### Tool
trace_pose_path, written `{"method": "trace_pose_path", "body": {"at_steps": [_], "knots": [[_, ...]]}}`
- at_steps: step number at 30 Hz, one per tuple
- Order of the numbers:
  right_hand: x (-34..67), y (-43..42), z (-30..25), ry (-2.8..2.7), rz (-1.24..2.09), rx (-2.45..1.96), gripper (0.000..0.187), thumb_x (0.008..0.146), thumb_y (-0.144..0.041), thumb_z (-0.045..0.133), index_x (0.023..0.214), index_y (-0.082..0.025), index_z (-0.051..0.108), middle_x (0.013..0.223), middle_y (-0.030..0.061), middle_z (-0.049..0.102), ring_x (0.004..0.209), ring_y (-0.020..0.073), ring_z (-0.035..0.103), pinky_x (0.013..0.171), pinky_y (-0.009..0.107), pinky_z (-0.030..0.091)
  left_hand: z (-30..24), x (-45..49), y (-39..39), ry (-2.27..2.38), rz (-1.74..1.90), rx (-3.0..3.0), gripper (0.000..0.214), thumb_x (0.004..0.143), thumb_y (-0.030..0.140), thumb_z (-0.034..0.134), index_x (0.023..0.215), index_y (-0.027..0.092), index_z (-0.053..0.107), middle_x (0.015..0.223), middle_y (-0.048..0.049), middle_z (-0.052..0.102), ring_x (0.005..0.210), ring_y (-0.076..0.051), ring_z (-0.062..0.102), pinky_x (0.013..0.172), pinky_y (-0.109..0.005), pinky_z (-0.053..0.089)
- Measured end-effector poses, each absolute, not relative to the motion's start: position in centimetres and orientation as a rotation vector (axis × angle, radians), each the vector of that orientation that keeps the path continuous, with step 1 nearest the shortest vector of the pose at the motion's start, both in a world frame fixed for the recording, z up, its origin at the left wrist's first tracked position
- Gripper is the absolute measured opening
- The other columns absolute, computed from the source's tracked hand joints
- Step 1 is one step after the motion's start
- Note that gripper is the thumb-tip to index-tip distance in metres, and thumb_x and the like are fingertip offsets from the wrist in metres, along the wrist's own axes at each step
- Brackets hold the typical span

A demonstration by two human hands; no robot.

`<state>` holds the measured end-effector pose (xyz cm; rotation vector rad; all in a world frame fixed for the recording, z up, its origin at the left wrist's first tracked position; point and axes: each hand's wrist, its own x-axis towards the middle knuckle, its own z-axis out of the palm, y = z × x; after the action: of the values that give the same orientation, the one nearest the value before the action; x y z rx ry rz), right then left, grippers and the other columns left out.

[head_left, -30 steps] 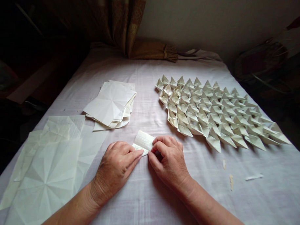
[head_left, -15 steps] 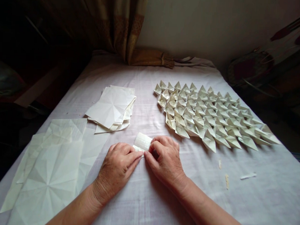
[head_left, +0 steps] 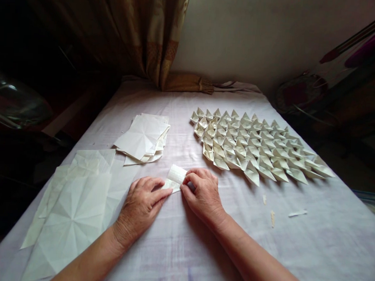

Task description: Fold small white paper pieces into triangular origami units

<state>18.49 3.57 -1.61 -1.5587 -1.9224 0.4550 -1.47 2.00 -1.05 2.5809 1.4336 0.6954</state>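
Between my two hands lies a small folded piece of white paper (head_left: pixel 175 175) on the cloth-covered surface. My left hand (head_left: pixel 145 198) pinches its near left edge between thumb and forefinger. At its right edge my right hand (head_left: pixel 203 193) grips it with thumb and curled fingers, which cover that side. Ahead and to the left is a stack of creased paper sheets (head_left: pixel 143 137). Larger creased sheets (head_left: pixel 75 222) spread out beside my left forearm. Many folded paper boats (head_left: pixel 249 142) stand close together in rows at the right.
A pale bedsheet (head_left: pixel 183 247) covers the surface. Torn paper strips (head_left: pixel 297 213) lie to the right of my right hand. A gold-brown curtain (head_left: pixel 162 41) hangs at the far end, its tasselled edge resting on the sheet. Dark clutter stands along both sides.
My left thumb has slid left along the near edge of the paper, so more of its folded edge shows. The right hand still holds its side. The camera view has shifted slightly.
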Motion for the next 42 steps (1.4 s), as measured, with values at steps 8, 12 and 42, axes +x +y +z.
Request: {"method": "trace_pose_path", "body": {"at_steps": [8, 12, 42], "knots": [[18.3, 3.5, -1.7, -1.930, 0.404, -1.574, 0.007, 0.077, -0.019, 0.067, 0.072, -0.021, 0.061, 0.093, 0.0015, 0.066, 0.094, 0.0224, 0.054, 0.084, 0.037, 0.030, -0.2, -2.2, 1.1, 1.229, 0.520, 2.917, 0.034, 0.094, 0.033, 0.050, 0.125, 0.025, 0.063, 0.132, -0.0050, 0.061, 0.124, -0.028, 0.049, 0.107, -0.046, 0.027], [18.1, 3.4, -1.8, -1.966, 0.343, -1.584, 0.011, 0.076, -0.027, 0.070, 0.074, -0.021, 0.061, 0.095, 0.0031, 0.065, 0.095, 0.0235, 0.054, 0.083, 0.037, 0.031, -0.4, -1.7, 1.3, 1.167, 0.466, 2.915, 0.042, 0.094, 0.037, 0.052, 0.133, 0.022, 0.056, 0.132, -0.0010, 0.063, 0.129, -0.026, 0.047, 0.113, -0.043, 0.018], [20.1, 3.6, -3.2, -2.044, 0.303, -1.340, 0.043, 0.067, -0.002, 0.058, 0.102, -0.025, 0.070, 0.125, 0.0066, 0.064, 0.122, 0.0271, 0.050, 0.097, 0.044, 0.038, 0.8, 1.2, 4.1, 1.103, 0.422, 3.436, 0.022, 0.091, 0.006, 0.048, 0.074, 0.016, 0.059, 0.064, -0.0014, 0.063, 0.063, -0.017, 0.060, 0.078, -0.036, 0.046]]}}
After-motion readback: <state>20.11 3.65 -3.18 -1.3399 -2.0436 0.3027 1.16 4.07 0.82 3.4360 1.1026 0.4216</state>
